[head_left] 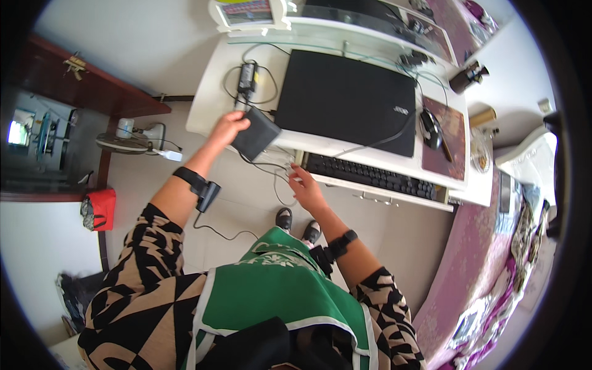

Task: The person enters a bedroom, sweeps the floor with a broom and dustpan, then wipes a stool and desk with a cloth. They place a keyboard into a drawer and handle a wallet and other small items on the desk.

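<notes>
My left hand (229, 127) grips a flat, square black case (258, 135) by its edge, at the front left corner of the white desk (206, 102). A dark cable (264, 163) hangs below the case and runs over toward my right hand (306, 188). The fingertips of that hand are pinched on the cable, just left of the pulled-out keyboard drawer. A closed black laptop (348, 98) lies on the desk beyond both hands. In the drawer rests a black keyboard (370, 176).
A power adapter (247, 78) with coiled cord lies left of the laptop. On the right are a black mouse (431, 129) and a brown mat (450, 157). The keyboard drawer (394, 202) juts out toward me. A fan (123, 143) stands on the left, a bed (468, 265) on the right.
</notes>
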